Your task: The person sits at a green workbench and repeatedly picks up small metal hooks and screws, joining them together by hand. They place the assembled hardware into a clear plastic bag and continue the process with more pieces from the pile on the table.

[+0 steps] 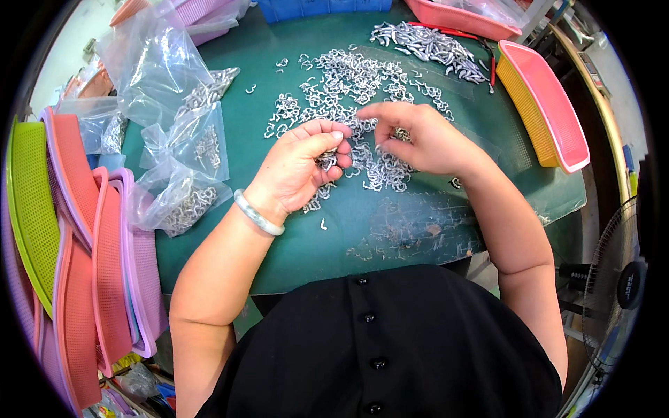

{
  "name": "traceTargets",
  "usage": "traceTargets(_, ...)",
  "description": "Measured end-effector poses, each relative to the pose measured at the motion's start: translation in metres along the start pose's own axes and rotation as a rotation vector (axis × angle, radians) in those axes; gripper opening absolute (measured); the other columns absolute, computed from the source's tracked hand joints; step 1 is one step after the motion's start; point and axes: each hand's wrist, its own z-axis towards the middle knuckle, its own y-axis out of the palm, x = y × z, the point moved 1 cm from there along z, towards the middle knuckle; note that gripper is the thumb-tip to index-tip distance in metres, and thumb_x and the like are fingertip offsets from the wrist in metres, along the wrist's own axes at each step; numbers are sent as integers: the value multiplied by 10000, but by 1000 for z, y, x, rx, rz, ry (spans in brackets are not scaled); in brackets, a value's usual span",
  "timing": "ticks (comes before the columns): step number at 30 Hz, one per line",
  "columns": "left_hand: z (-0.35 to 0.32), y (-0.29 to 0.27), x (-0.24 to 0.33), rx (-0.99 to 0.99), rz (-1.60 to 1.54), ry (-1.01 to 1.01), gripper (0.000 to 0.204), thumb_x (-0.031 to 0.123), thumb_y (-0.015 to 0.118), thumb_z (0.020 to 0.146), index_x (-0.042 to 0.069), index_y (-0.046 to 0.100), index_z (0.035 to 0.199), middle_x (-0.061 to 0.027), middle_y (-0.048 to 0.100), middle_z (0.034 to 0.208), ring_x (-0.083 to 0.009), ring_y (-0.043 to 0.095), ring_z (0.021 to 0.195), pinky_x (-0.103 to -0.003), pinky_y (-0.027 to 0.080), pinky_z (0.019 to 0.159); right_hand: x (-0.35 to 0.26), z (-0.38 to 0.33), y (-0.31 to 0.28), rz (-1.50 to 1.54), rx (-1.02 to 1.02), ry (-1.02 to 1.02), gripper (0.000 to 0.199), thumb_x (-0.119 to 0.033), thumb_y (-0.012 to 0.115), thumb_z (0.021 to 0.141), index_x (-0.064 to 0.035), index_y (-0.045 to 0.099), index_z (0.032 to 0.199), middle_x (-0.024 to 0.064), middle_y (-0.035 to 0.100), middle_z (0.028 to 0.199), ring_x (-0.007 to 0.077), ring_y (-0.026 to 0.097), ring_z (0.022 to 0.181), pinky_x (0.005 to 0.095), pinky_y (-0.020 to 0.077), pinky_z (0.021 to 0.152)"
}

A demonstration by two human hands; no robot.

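Note:
A loose heap of small silver curved metal hooks [359,73] is spread over the green tabletop. At the heap's near left side, my left hand [301,159], with a pale bangle [258,212] on its wrist, is curled around several metal hooks; some show between thumb and fingers. My right hand [425,139] hovers over the right part of the heap. Its index finger reaches toward the left hand, and a gap separates it from the thumb. I see nothing held there, though the other fingers are partly hidden. One stray hook [323,224] lies nearer me.
Clear plastic bags [188,202] holding metal pieces lie at left, beside stacked coloured baskets [73,279]. Longer silver pieces [432,47] are piled at the far right near red-handled pliers [493,70]. A pink and yellow basket [543,104] stands at right; a fan [613,285] is lower right.

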Motion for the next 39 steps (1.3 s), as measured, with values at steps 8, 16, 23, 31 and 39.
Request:
traceTargets(8, -2, 4, -1, 13, 133, 10, 130, 125, 529, 844, 41, 558, 938, -20, 538, 747, -98, 521, 643, -194, 408, 511, 0, 0, -2, 267, 86, 217, 425, 23, 586, 730, 9, 484, 1142, 37, 603, 724, 97, 557, 686, 236, 445, 647)
traceTargets(16, -5, 14, -5, 21, 256, 22, 102, 143, 581, 830, 62, 562, 888, -4, 545, 717, -84, 528, 613, -186, 392, 485, -12, 3, 9, 563, 110, 265, 452, 16, 592, 752, 13, 451, 1182, 22, 610, 759, 67, 554, 747, 213, 435, 688)
traceTargets(23, -3, 10, -5, 21, 206, 20, 77, 139, 583, 831, 72, 565, 864, -4, 553, 715, -83, 536, 617, -177, 390, 480, 4, 1, 7, -66, 120, 96, 437, 19, 589, 722, -21, 489, 1146, 45, 596, 738, 140, 580, 717, 252, 445, 687)
traceTargets(31, -3, 9, -4, 31, 194, 37, 58, 119, 566, 826, 69, 555, 853, -24, 564, 746, -105, 550, 646, -191, 423, 504, 0, 1, 3, -54, 3, 109, 449, 59, 549, 679, -27, 507, 1118, 70, 562, 706, 192, 557, 671, 291, 453, 663)
traceTargets(39, -2, 3, 0, -5, -7, 59, 36, 36, 519, 798, 51, 530, 828, -103, 598, 873, -173, 608, 756, -251, 526, 587, 9, 0, 1, -133, 2, 69, 458, 70, 545, 668, -40, 519, 1112, 65, 588, 767, 224, 542, 761, 329, 447, 730)
